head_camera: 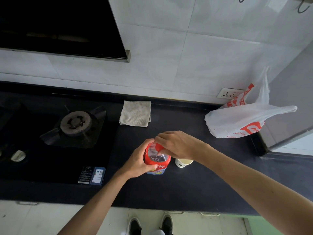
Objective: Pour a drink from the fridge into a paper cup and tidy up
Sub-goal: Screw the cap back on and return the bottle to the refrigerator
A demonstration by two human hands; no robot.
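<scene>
Black bench (186, 187), white tiled wall behind. Gas burner (75, 122) on the glass hob at left, pale knob (18, 156) near its front edge, label sticker (92, 175) at its front right corner. Folded grey cloth (135, 113) just right of the hob. White plastic bag (237, 121), red print, far right; wall socket (228, 93) behind it. Dark range hood (59, 26) above.

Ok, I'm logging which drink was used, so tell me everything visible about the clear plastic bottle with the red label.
The clear plastic bottle stands upright on the black countertop, seen from above. A red label wraps its body, with a blue, white and yellow band at the base. The left hand grips its side; the right hand curls its fingers over the top, hiding its mouth.
</scene>
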